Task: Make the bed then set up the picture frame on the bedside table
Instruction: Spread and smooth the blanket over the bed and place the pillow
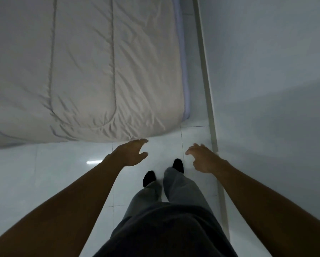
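A pale beige quilted comforter [85,71] lies spread over the bed and fills the upper left of the head view, its creased corner hanging toward me. A strip of bluish sheet [185,86] shows along the bed's right side. My left hand [131,153] hovers just below the comforter's near edge, fingers apart, holding nothing. My right hand [203,158] is out over the floor to the right, also empty with fingers spread. No picture frame or bedside table is in view.
Glossy white floor tiles [53,173] lie between me and the bed. A white wall [266,71] with a baseboard [209,108] runs close along the right, leaving a narrow gap beside the bed. My legs and dark socks [177,165] stand below.
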`<act>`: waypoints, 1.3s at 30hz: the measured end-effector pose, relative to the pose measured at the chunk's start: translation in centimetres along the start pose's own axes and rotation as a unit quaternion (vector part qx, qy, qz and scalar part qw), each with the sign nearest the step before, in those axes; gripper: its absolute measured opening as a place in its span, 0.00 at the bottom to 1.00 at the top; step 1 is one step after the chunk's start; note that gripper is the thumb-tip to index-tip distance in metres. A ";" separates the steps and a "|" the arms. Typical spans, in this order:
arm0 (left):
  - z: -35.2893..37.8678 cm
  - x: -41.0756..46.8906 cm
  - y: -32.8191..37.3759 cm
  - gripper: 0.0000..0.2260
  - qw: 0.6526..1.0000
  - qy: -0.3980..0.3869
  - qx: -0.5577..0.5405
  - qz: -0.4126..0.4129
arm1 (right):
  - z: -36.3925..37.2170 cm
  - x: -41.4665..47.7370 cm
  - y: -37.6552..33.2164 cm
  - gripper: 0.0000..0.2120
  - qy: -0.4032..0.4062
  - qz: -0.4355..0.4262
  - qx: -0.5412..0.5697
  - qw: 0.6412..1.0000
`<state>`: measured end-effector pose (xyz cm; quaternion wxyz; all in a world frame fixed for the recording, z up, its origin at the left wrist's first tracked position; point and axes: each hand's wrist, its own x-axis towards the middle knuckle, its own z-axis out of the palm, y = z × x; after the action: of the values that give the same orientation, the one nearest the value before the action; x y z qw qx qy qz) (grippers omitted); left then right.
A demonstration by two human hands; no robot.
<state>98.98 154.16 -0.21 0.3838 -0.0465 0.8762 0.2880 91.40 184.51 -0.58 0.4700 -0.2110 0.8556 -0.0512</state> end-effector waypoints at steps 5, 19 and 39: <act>-2.7 0.2 4.9 0.28 0.998 0.023 -0.053 0.031 | -3.2 -2.5 -0.6 0.22 0.080 -0.009 0.123 0.989; -12.5 8.2 19.9 0.14 0.925 0.182 -0.332 0.030 | -16.1 -2.9 6.5 0.18 0.274 -0.035 0.435 0.857; -32.3 30.6 30.8 0.12 0.863 0.262 -0.431 -0.013 | -50.6 13.3 15.8 0.22 0.277 -0.156 0.394 0.862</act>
<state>47.35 166.50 10.24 0.0860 -0.2928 0.7321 0.6091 38.44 187.74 12.44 0.2431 -0.1156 0.8150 -0.5131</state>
